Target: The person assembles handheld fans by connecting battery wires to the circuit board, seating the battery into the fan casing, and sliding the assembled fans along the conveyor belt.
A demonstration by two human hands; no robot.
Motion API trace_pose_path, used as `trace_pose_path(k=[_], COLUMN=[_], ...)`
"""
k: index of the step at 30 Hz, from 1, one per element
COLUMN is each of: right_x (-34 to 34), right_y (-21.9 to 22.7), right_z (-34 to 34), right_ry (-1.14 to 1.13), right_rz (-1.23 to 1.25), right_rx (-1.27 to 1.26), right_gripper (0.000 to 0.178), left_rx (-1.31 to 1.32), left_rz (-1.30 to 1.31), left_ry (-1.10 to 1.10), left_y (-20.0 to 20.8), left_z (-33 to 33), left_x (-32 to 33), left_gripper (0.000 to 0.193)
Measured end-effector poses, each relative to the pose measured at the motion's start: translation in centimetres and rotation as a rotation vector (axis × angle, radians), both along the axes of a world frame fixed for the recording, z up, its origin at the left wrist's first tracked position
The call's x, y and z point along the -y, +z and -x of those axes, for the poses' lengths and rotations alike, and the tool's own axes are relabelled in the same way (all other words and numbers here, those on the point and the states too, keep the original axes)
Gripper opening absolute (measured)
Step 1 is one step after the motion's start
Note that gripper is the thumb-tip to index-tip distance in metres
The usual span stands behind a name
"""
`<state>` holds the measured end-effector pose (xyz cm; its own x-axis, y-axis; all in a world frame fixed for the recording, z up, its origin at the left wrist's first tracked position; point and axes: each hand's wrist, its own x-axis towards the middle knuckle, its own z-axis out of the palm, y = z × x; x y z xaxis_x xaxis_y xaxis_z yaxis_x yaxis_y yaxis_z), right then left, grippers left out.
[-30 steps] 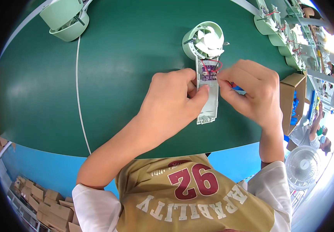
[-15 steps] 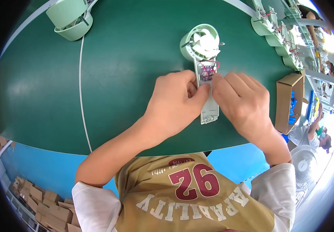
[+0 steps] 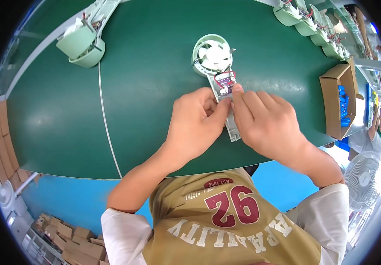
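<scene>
One grip, the right (image 3: 267,121), partly hides the handle (image 3: 233,131)

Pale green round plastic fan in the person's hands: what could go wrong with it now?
Maybe two things. The thin red wires loop loosely above the small purple circuit board, close to the right hand, so a finger might snag one and tug it loose. Also, the left hand pinches the narrow pale plastic handle; if that grip slipped, the pale green round plastic fan could twist.
</scene>
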<state>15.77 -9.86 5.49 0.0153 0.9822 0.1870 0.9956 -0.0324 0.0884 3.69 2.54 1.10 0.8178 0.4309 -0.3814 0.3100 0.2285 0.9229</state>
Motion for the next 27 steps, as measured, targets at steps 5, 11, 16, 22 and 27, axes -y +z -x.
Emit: trace_pose_path(k=[5, 11, 16, 22, 27], right_x=[1.2, 3.8, 5.6, 6.0, 5.1], right_y=[0.5, 0.7, 0.6, 0.9, 0.4], right_z=[-2.0, -0.3, 1.0, 2.2, 3.8], right_ry=[-0.065, -0.605, -0.676, -0.622, -0.620], right_rz=[0.066, 0.181, 0.034, 0.022, 0.004], right_rx=[-0.550, -1.443, -1.773, -1.328, -1.125], right_gripper=[0.040, 0.050, 0.052, 0.045, 0.044], left_rx=[-0.090, -0.089, -0.108, -0.002, 0.026], left_rz=[-0.030, -0.048, 0.188, 0.272, 0.231], left_ry=[0.026, -0.015, 0.010, 0.059, 0.065], left_y=[0.3, 0.2, 1.1, 0.0, -0.4], left_z=[0.9, 2.5, 3.8, 4.6, 4.8], left_x=[0.5, 2.0, 3.3, 5.2, 4.9], left_gripper=[0.018, 0.019, 0.022, 0.030, 0.031])
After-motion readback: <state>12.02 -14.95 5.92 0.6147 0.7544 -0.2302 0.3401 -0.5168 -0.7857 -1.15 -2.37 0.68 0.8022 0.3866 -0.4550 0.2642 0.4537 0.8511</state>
